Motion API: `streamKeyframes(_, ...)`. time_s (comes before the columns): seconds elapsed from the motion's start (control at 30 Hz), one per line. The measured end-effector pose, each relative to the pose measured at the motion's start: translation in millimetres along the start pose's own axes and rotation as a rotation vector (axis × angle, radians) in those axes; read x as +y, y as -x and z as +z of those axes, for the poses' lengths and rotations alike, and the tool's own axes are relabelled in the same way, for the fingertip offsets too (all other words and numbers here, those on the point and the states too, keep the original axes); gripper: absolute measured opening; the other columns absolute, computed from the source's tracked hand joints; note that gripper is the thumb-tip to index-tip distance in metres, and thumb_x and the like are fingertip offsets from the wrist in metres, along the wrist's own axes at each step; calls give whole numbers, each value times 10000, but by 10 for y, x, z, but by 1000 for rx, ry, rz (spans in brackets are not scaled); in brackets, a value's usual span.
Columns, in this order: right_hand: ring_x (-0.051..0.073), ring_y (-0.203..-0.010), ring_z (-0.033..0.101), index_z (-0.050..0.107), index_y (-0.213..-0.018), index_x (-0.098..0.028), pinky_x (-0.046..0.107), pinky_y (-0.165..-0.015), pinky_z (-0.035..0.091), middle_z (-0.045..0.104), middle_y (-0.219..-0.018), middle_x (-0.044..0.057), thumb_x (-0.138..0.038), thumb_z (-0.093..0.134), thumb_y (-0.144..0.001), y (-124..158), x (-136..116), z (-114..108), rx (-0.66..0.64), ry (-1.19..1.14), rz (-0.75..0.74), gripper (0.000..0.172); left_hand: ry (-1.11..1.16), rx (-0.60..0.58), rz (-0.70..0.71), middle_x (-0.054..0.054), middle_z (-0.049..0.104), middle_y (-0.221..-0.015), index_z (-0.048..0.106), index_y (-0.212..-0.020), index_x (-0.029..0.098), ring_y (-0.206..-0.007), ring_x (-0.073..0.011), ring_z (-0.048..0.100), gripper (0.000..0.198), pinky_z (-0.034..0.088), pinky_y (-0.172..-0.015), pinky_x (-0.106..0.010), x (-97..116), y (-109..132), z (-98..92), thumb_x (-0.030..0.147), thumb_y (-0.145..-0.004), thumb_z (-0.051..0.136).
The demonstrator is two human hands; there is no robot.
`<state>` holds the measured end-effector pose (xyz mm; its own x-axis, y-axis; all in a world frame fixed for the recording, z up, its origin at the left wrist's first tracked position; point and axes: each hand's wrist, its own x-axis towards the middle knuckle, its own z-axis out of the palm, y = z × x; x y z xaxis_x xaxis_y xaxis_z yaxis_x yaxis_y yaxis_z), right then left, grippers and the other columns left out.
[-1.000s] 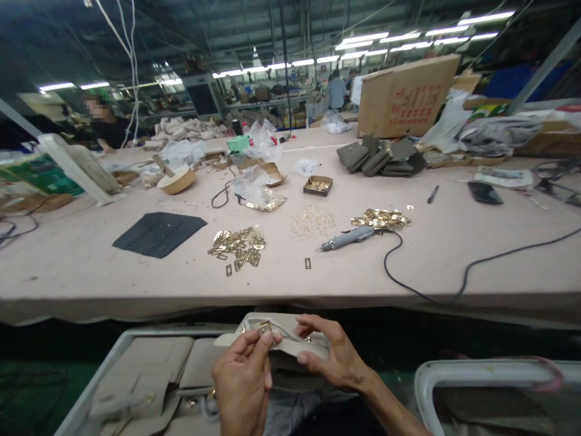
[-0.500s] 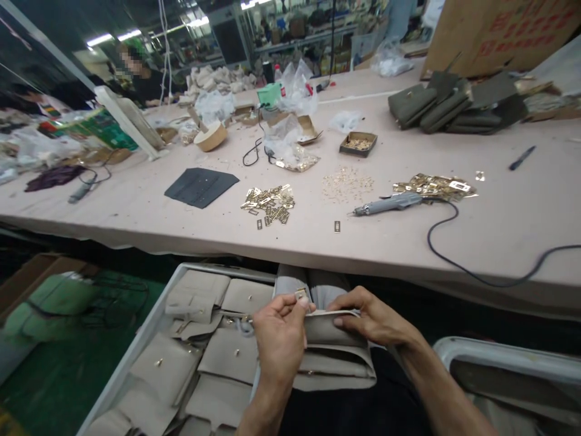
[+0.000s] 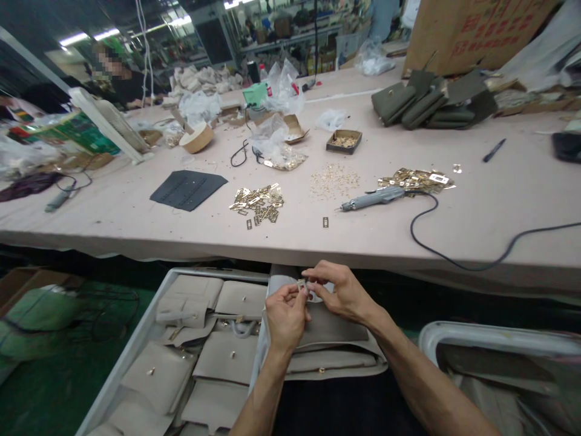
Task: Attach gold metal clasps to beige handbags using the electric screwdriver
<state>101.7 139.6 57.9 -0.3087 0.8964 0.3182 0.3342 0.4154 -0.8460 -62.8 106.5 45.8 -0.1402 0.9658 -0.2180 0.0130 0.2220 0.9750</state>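
On my lap lies a beige bag (image 3: 336, 333) with a small gold fitting on its lower front. Above its far edge, my left hand (image 3: 287, 315) pinches a small rectangular gold metal plate (image 3: 301, 283) between thumb and fingers. My right hand (image 3: 342, 292) is closed too, its thumb and fingertips meeting at the plate's right side. The fingers partly cover the plate, and whether bag material is caught between them is hard to see. Left of the bag, a white-rimmed crate (image 3: 136, 330) holds several similar beige bags (image 3: 227, 354).
The table bears a pile of metal plates (image 3: 258, 203), a single plate (image 3: 325, 222), scattered small screws (image 3: 333, 181), a grey electric screwdriver (image 3: 372, 198) with a trailing cord, and dark green bags (image 3: 426, 103). Another white bin (image 3: 499, 336) stands at right. A person (image 3: 118, 79) sits far left.
My right hand has left the bag's edge and moved left and up to the metal plate at my left fingertips. The bag's flap lies lower now. The view has shifted slightly right.
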Motion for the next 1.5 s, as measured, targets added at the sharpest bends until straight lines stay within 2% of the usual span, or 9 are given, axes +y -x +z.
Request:
streamKeyframes(0.17,178,-806,622,761,-975,-190,301,-727,475,662,-908,58,-91,643,-916,28,66,144,10,-26,-22,165,-14,-48,8,-10,671,-549,730,-921,106,-396,-112,592,278,415,-400,-171,-24,37,15,358,-818,785)
streamKeyframes(0.27,173,-808,599,710,-908,-182,301,-731,464,638,-888,42,-47,635,-887,76,76,157,18,-57,-17,156,28,-90,-32,-34,707,-584,737,-961,92,-417,-119,614,319,438,-421,-176,-68,45,6,361,-803,803)
streamKeyframes(0.4,164,-806,588,673,-859,-183,298,-734,461,626,-890,34,-41,627,-881,132,90,125,62,-123,48,151,131,-184,-127,-70,725,-554,740,-1080,51,-472,-166,675,449,548,-519,-230,-100,34,-33,432,-843,762)
streamKeyframes(0.47,160,-793,596,680,-843,-183,292,-723,466,635,-887,34,-57,639,-881,155,100,107,82,-159,78,138,176,-195,-157,-84,736,-563,740,-1064,47,-463,-170,675,465,561,-517,-243,-106,32,-46,450,-834,768)
streamKeyframes(0.6,163,-793,620,688,-804,-177,293,-733,486,657,-882,42,-97,661,-883,190,102,84,95,-182,91,116,182,-206,-175,-90,750,-586,736,-988,60,-459,-167,675,415,552,-495,-233,-89,52,-32,410,-785,827)
streamKeyframes(0.83,177,-802,637,678,-800,-178,305,-768,501,686,-884,59,-139,642,-900,209,47,71,110,-166,147,114,110,-205,-188,-94,740,-561,734,-1006,48,-444,-178,671,429,554,-481,-246,-21,90,3,428,-815,785)
streamKeyframes(1.17,164,-729,649,755,-807,-160,256,-645,441,742,-791,38,-109,697,-814,200,-28,92,37,-197,414,76,-84,-199,-97,-69,730,-544,768,-978,77,-464,-163,669,331,499,-497,-212,29,215,-56,389,-893,700)
streamKeyframes(1.33,176,-647,644,772,-787,-144,263,-598,477,726,-707,52,-213,767,-790,217,-9,74,-24,-365,557,69,-90,-207,-109,-57,715,-518,784,-964,95,-436,-165,648,339,489,-494,-217,24,273,-84,414,-883,705)
streamKeyframes(1.5,174,-601,649,753,-782,-130,267,-579,492,709,-667,56,-264,774,-799,233,-34,51,-48,-551,554,136,-114,-218,-136,-51,693,-486,778,-887,121,-383,-160,616,373,458,-450,-217,61,281,-81,478,-901,671)
